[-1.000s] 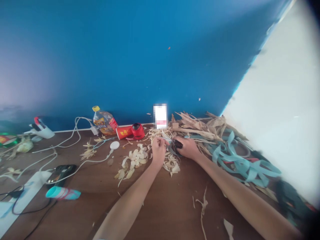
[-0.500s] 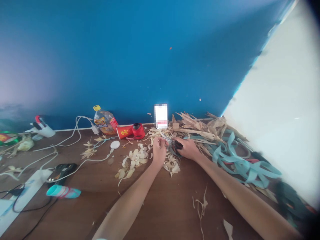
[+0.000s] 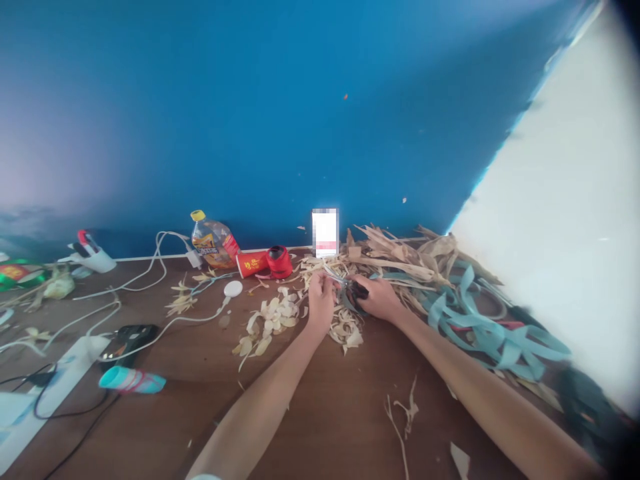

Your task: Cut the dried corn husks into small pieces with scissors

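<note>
In the head view my right hand (image 3: 377, 297) is closed round the dark handles of a pair of scissors (image 3: 357, 291). Their silvery blades point left, close to the fingers of my left hand (image 3: 321, 297). That hand is closed in a pinch at the blades; what it holds is too small to make out. Beneath and around both hands lie pale husk cuttings (image 3: 346, 327). Just left of my left hand is a heap of petal-shaped cut pieces (image 3: 274, 317). Long dried husks (image 3: 400, 253) are piled behind my right hand.
A lit phone screen (image 3: 325, 232) leans on the wall behind my hands. Blue-green ribbon (image 3: 493, 327) lies tangled at right. To the left are a red cup (image 3: 251, 264), a yellow-capped bottle (image 3: 214, 241), white cables, a power strip (image 3: 55, 400) and a turquoise roll (image 3: 133, 380).
The whole view has shifted slightly, so things sit a little further right. My hands stay close together at the scissors, with only a small change in the left fingers.
</note>
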Demonstrator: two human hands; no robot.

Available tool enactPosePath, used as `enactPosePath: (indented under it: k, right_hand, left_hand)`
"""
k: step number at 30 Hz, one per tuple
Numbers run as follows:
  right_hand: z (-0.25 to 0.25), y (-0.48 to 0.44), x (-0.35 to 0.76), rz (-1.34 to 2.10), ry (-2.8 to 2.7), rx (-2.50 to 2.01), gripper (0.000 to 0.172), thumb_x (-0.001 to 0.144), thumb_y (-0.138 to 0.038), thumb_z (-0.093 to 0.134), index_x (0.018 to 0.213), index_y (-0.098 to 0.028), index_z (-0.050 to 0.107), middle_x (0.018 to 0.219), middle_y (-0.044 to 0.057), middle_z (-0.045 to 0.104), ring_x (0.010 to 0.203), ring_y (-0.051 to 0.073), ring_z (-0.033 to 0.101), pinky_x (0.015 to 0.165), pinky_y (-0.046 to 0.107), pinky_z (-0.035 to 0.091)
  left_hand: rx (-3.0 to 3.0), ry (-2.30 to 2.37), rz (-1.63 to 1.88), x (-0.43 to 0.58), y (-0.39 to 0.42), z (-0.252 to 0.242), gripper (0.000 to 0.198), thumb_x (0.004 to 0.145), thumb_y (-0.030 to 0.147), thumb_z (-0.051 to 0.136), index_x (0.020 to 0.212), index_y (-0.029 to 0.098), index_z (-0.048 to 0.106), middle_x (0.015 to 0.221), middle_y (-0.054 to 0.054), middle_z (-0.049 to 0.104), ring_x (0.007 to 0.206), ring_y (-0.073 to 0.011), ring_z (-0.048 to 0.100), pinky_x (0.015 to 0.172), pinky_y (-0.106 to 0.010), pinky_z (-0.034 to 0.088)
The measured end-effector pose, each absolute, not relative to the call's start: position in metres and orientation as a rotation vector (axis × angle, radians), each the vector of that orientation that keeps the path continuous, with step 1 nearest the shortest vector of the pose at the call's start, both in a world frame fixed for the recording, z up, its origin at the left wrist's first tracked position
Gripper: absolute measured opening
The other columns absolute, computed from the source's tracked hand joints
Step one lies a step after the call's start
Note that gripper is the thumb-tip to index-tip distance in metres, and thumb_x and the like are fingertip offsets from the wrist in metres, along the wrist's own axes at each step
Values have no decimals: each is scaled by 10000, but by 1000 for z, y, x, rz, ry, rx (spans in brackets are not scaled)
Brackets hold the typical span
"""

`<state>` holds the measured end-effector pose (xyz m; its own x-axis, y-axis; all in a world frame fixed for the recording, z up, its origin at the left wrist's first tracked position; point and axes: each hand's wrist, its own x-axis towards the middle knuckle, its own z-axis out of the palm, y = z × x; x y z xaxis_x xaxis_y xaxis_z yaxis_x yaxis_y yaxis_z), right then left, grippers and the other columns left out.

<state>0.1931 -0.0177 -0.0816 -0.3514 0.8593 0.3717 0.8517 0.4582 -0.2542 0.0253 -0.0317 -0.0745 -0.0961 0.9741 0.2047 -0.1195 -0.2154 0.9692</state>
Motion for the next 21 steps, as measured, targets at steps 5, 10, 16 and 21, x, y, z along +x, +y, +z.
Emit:
enactPosePath:
  k: [5,10,16,21]
  right_hand:
    - [-83,-17,194,15,-2270,-1415,442,769,-290,542,1206,-265,601,851,27,743,724,221,673,638,269,424]
    - [-84,-15,195,13,-2274,-1402,412,768,-275,545,1174,-271,612,872,27,743,732,218,675,645,268,421]
    - [-86,-15,195,15,-2272,-1387,414,780,-256,541,1189,-259,609,885,34,744,722,208,676,629,258,420]
    - [-84,-16,196,51,-2221,-1378,401,789,-285,553,1184,-251,611,872,30,745,729,209,682,639,257,431]
  left_hand:
    - [1251,1058,1488,25,-32,-74,210,913,394,452,872,188,438,714,16,585,440,-53,381,441,-199,306]
    - [1258,1034,1497,25,-32,-73,246,912,430,452,861,191,428,734,9,597,445,-54,382,444,-204,300]
    - [1248,990,1465,26,-32,-74,278,911,473,431,877,198,414,781,-7,610,453,-61,404,459,-218,316]
    - [1292,979,1368,27,-33,-76,283,905,477,436,905,194,433,755,-15,609,495,-82,457,495,-226,361]
